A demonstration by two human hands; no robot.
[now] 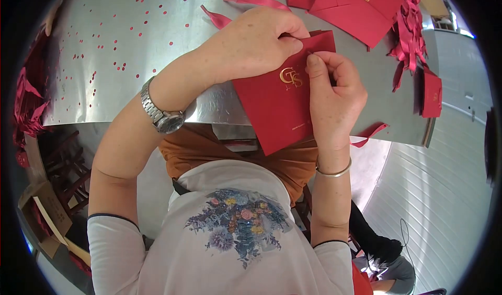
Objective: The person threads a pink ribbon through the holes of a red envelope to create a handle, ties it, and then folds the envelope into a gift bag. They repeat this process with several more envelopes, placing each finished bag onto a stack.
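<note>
A red paper gift bag [272, 106] with gold letters lies tilted at the table's front edge, its lower corner over my lap. My left hand [261, 44], with a watch on the wrist, is closed at the bag's top edge; the fingertips are partly hidden. My right hand [337, 88] pinches a small dark red tip, which looks like a ribbon end, against the bag's upper front. Red ribbon tails [217, 19] stick out behind my left hand. Another ribbon piece [370, 136] shows beside my right wrist.
More red bags [355, 7] lie at the table's back right. A bundle of red ribbons [410, 33] hangs near the right edge, by a small red bag [431, 93]. Red paper dots lie scattered across the metal table [209, 104]. A cardboard box [52, 216] stands at lower left.
</note>
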